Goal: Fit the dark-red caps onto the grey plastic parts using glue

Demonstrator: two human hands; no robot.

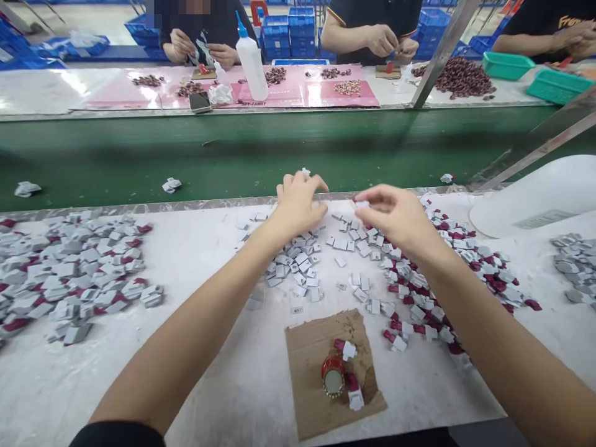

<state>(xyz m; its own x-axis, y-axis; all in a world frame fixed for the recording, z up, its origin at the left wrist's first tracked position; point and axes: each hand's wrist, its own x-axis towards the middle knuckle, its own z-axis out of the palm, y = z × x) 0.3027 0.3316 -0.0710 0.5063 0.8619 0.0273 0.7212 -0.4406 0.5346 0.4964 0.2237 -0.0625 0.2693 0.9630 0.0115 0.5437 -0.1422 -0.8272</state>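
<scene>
Spanning the foreground: white table [200,248]. Near edge: cardboard square [307,372]. At far edge: left hand [299,203], thumb parted from fingers, any hold hidden; right hand [398,216], nearly closed. Cardboard's middle: red cap [333,377]. Between right thumb and fingertips: small white piece [362,203].

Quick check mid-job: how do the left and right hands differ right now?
The right hand pinches a small white piece between thumb and fingers; the left hand has its thumb and index finger apart, with no clear grip.
The left hand's fingers overlap the green surface in view, while the right hand shows mostly against the white table.
Both are bare, palms turned away from the camera.
</scene>
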